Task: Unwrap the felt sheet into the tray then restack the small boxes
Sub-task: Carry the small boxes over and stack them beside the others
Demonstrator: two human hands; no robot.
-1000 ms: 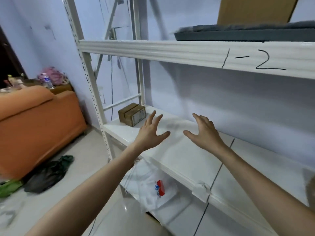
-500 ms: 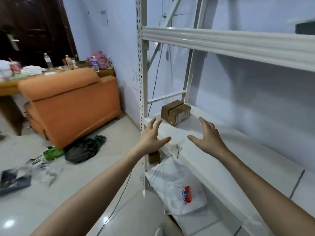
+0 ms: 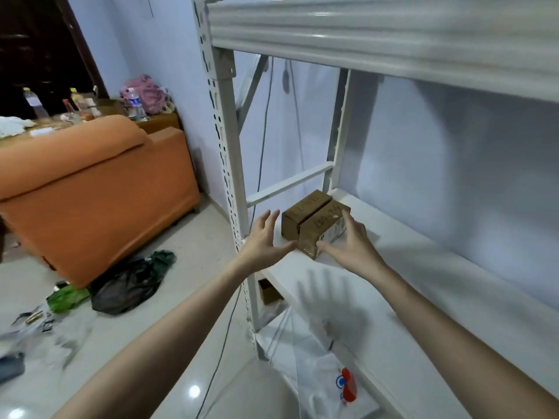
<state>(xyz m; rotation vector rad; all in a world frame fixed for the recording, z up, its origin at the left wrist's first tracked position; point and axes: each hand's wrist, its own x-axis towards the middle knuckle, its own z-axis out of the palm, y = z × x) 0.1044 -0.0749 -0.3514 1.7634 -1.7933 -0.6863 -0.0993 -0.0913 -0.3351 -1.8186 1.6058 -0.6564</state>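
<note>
Both hands have come forward along the shelf since a moment ago, and the two small boxes (image 3: 314, 220) that were well beyond the fingers are now right at them. The right hand (image 3: 351, 243) is spread wide, thumb low at the front corner of the nearer box and fingertips at its far top edge, but I cannot tell whether it has actually closed on it. The left hand (image 3: 264, 241) is open and holds nothing, fingers splayed just to the left of the boxes. The boxes are brown cardboard, both closed, lying side by side and touching, with handwriting on their tops and a white label on the end of the nearer one. They sit at the left end of the white shelf (image 3: 423, 282), close to the perforated upright (image 3: 225, 164). On the level below there is a white plastic bag (image 3: 326, 379) with a red and blue mark, and another brown box (image 3: 267, 293) partly hidden behind the upright. Out in the room stands an orange sofa (image 3: 90, 192), with a dark bag (image 3: 130, 285) and scattered litter on the tiled floor.
</note>
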